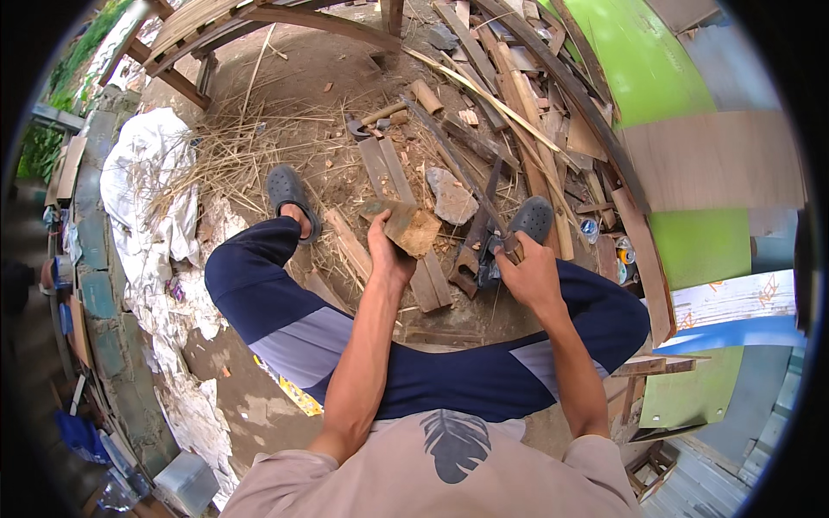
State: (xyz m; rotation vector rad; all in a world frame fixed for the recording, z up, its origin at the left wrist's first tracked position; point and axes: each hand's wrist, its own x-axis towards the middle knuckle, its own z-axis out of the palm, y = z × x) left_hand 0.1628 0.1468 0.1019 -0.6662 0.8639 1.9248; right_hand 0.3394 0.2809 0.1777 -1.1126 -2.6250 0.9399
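Observation:
My left hand (391,250) is closed round a short, thick wooden block (413,231), its rough, pale cut end turned toward the right. My right hand (528,274) grips the brown handle of a long-bladed tool (491,212); the narrow dark blade seems to slant away to the far left, its exact kind unclear. Between the two hands lies a flat grey stone (451,197). Under the block, narrow planks (427,285) rest on the ground. A hammer (357,128) with a wooden handle lies beyond them.
Scrap boards (527,112) pile up at the far right, beside a green panel (691,69). Dry straw (233,155) and a white cloth (151,173) lie to the left. A slatted wooden bench (207,34) stands at the far left. Grey clogs flank the work spot.

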